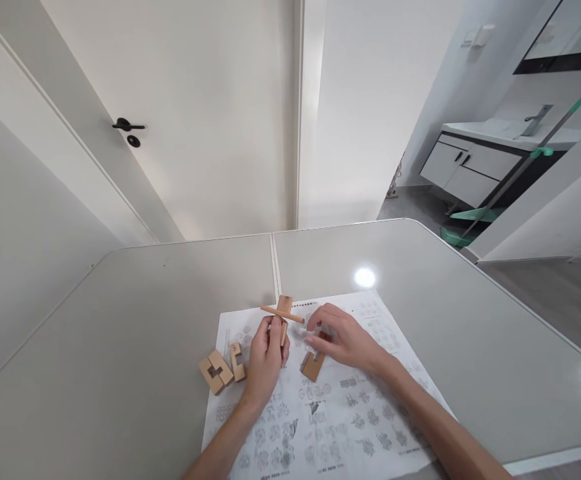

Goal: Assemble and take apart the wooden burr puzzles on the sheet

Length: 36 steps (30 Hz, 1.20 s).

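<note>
My left hand (pixel 266 357) is closed around a few joined wooden pieces (pixel 284 308), with one thin flat piece (pixel 285 315) lying crosswise at the top. To its right, my right hand (pixel 339 335) has its fingers apart and curved, with nothing held between them. Just below those fingers a notched wooden piece (pixel 312 367) rests on the printed sheet (pixel 330 427). Left of my left hand sit a squarish wooden block with a central hole (pixel 209 375) and a notched wooden piece (pixel 237 368), side by side. My left fingers partly hide the held pieces.
The grey table (pixel 120 347) has a seam (pixel 274 267) running toward its far edge. Beyond it stands a pale door with a black handle (pixel 128 125). A sink cabinet (pixel 475 163) is at the back right.
</note>
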Available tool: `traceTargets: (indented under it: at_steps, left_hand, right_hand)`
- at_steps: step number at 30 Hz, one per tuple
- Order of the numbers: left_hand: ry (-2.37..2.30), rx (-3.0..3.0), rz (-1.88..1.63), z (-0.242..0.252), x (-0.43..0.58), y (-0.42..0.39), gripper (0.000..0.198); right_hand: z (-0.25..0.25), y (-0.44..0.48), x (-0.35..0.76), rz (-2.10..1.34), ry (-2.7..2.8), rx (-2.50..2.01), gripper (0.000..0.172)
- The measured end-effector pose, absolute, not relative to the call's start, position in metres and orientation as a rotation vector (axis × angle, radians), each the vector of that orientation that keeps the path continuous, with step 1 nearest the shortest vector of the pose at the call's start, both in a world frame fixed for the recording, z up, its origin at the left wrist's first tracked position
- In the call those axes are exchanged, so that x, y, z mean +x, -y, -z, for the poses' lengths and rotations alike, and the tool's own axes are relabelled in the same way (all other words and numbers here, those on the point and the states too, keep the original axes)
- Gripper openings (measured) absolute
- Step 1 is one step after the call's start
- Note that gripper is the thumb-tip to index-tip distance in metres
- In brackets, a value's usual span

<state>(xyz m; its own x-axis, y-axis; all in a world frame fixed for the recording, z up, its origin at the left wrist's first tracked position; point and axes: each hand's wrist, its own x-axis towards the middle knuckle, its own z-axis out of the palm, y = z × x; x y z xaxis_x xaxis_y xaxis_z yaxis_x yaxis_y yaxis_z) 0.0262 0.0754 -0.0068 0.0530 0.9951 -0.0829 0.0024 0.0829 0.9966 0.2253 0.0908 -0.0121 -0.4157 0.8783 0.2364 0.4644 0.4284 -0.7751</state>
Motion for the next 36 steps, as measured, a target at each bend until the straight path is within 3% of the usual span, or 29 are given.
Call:
traceTargets:
  at_steps: [4, 7, 18, 27, 36]
  left_hand:
    - [-1.209, 1.118, -1.135, 0.009, 0.026, -0.076, 0.043]
    - [-1.203, 1.091, -1.146, 0.011, 0.025, -0.077, 0.043]
    - [-1.207, 1.092, -1.12, 0.01, 0.024, -0.075, 0.043]
    - [-1.201, 1.128, -1.118, 0.011, 0.024, -0.076, 0.041]
    - [-1.199, 1.136, -1.121, 0.013, 0.024, -0.075, 0.041]
  right_hand:
    - [0.015, -0.092, 0.229, -1.037, 2.163, -0.967, 0.034]
    - [0.017, -0.091, 0.231, -0.994, 2.242, -0.949, 0.043]
    - [0.022, -0.093, 0.222, -0.816, 2.197, -1.031, 0.024]
    - [0.01, -0.089, 0.222, -1.173, 1.584, -1.248, 0.036]
    - [0.008, -0.09, 0.218, -1.278, 1.49, -1.093, 0.04]
